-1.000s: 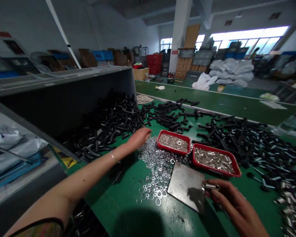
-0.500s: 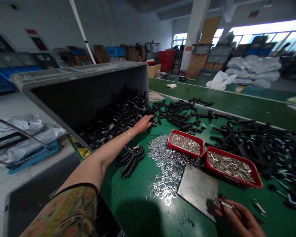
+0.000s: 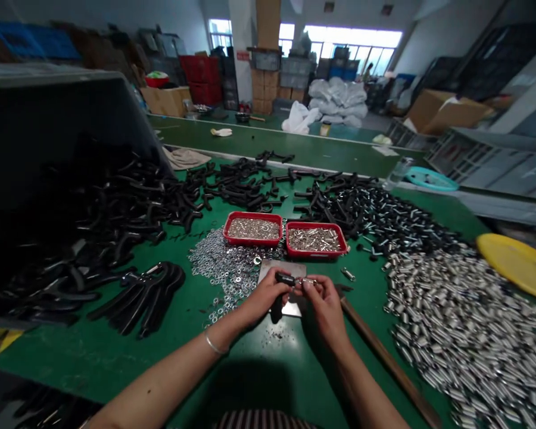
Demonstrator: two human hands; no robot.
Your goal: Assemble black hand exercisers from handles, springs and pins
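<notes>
Over a small steel plate (image 3: 297,307), both hands meet in front of me. My left hand (image 3: 264,298) is closed on a black handle part (image 3: 284,279), one end pointing right. My right hand (image 3: 328,307) pinches a ribbed silver metal cylinder (image 3: 308,281) against that end; whether the two are joined I cannot tell. Just beyond the plate stand a red tray of tiny metal pieces (image 3: 253,241) and a red tray of small metal pins (image 3: 315,253). Loose silver rings (image 3: 223,274) spread to the left of the plate. One more silver cylinder (image 3: 348,274) lies right of my hands.
A hammer (image 3: 384,354) lies right of my forearm, beside a large heap of silver cylinders (image 3: 464,322). Black handles fill a tipped grey crate (image 3: 138,113) at left, with a fanned bunch of handles (image 3: 145,298) nearer me. A yellow lid (image 3: 518,262) sits far right.
My left hand has come from the handle pile by the crate to the plate, now with a black handle part. My right hand has met it there. The view has swung right.
</notes>
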